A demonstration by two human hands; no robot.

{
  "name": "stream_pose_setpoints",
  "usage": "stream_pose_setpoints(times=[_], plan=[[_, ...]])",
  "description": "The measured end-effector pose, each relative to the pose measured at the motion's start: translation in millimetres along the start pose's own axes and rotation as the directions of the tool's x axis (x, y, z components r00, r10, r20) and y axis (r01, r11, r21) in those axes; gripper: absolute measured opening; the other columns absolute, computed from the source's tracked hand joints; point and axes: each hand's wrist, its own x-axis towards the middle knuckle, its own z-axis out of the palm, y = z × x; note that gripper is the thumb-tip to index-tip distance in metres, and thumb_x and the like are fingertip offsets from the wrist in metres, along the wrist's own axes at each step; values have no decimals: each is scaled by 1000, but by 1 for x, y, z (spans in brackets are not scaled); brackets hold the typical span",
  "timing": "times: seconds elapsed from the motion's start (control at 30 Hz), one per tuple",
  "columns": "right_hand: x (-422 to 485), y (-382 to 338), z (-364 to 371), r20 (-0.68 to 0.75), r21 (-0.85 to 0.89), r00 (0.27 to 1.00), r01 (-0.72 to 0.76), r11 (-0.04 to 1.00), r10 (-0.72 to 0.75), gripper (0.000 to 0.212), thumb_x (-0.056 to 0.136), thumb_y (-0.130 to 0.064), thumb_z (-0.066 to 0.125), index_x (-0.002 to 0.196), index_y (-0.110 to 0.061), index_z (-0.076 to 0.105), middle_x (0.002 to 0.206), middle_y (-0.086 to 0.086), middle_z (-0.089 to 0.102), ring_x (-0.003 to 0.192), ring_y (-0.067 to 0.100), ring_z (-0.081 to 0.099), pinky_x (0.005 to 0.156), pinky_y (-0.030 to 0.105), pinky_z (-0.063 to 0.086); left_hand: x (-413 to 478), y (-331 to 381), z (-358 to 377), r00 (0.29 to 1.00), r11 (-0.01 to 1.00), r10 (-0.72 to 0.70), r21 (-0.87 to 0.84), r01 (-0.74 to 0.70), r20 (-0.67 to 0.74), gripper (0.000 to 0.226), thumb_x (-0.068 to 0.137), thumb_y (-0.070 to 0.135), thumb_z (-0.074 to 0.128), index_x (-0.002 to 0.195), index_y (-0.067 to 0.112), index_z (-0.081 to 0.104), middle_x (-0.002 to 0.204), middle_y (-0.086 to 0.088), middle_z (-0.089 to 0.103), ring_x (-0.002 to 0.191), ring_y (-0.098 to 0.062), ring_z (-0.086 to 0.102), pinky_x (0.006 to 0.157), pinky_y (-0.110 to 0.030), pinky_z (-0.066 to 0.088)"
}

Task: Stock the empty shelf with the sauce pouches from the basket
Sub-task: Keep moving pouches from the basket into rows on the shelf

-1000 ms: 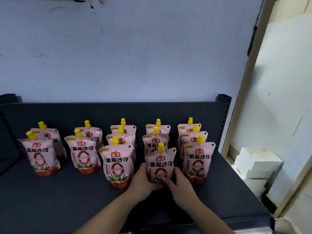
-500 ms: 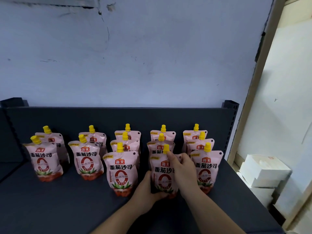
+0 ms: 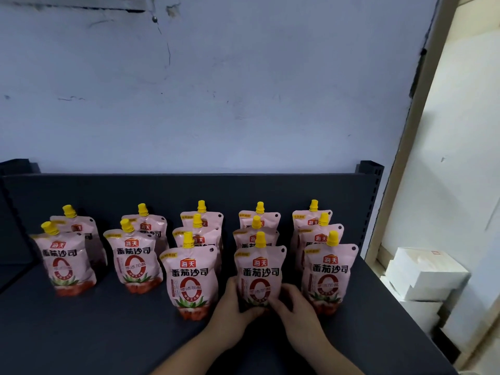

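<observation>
Down from the cap, where it was half a second ago, the right hand (image 3: pixel 295 307) is now sitting low at the base of the pink plastic sauce pouch (image 3: pixel 260 272), while the left hand (image 3: pixel 232 307) is keeping its place on the other side. From my remote seat I am seeing both hands cupping the bottom of this pouch. The left fingers are curling round its lower left edge and the right fingers (image 3: pixel 281 299) are bending against its lower right front, so the pouch is being squeezed between them. The two hands are almost meeting beneath the printed red ring.

The pouch is standing upright on the dark grey metal shelf (image 3: pixel 81 336), its yellow screw cap (image 3: pixel 260 239) pointing up. It is heading the fourth column from the left, between the matching front pouch on its left (image 3: pixel 190 277) and the matching front pouch on its right (image 3: pixel 328 274), apart from both. More pouches are lining up behind, three deep in the right three columns and two deep in the left two.

Off the shelf's right end, white cardboard boxes (image 3: pixel 424 274) are lying stacked on the floor beside a pale wall.
</observation>
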Motion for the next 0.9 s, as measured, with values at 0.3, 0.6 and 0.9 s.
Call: stream_pose_setpoints(times=[0.3, 0.6, 0.9], plan=[[2, 5, 4, -11, -37, 999, 45, 998, -45, 21, 94, -29, 64, 114, -25, 58, 100, -18, 64, 96, -8, 57, 73, 7, 42, -2, 0, 0, 999, 998, -3, 67, 5, -38, 61, 81, 8, 78, 125, 23, 39, 112, 20, 54, 99, 17, 47, 74, 3, 41], [2, 2, -2, 19, -57, 1000, 13, 998, -12, 21, 94, -30, 64, 113, -23, 60, 102, -15, 62, 95, -1, 57, 73, 8, 38, -8, 2, 3, 994, 990, 55, 131, -43, -90, 57, 80, 5, 78, 121, 17, 41, 110, 20, 56, 96, 20, 53, 78, 0, 43], [-7, -2, -16, 100, -52, 994, -47, 998, 52, 45, 92, -33, 66, 131, -14, 54, 124, 0, 62, 115, 16, 57, 91, 23, 39, -29, 11, 5, 983, 981, -41, 178, 73, -180, 77, 78, 13, 81, 139, 10, 35, 129, -1, 56, 122, -13, 51, 104, -24, 41]])
